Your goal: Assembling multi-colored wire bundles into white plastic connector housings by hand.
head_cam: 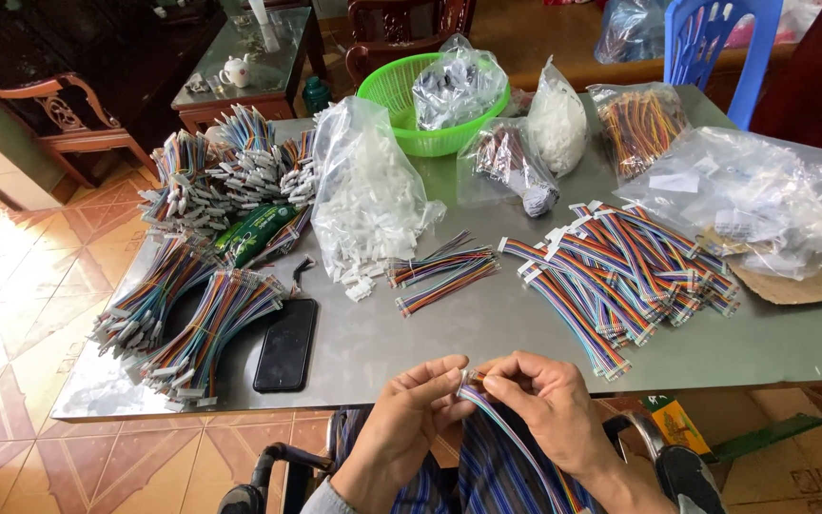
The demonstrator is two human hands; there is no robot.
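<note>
Low in the frame, just below the near edge of the grey table (487,333), both hands meet over the person's lap. The left hand (411,409) and the right hand (549,409) are each pinched narrow on the top end of one rainbow ribbon cable (511,457), whose striped length trails down toward the bottom of the frame. What sits right at the fingertips is too small to make out, though it looks like the cable's end is being worked, perhaps fitted to a connector. So I'd judge the step in hand to be the dressing of a single cable end. Up on the table, at centre, lies a torn clear bag of white connector housings (363,200) with some spilled beside it, and just right of that a small bunch of loose cables (444,271). A larger spread of finished-looking cables (620,276) fills the right middle, and thick bundles (192,314) lie at left beside a black phone (286,345). A green basket (411,105) stands at the top centre. The next move would seem to call for a steady pinch and careful lining-up of the fine wire ends.
</note>
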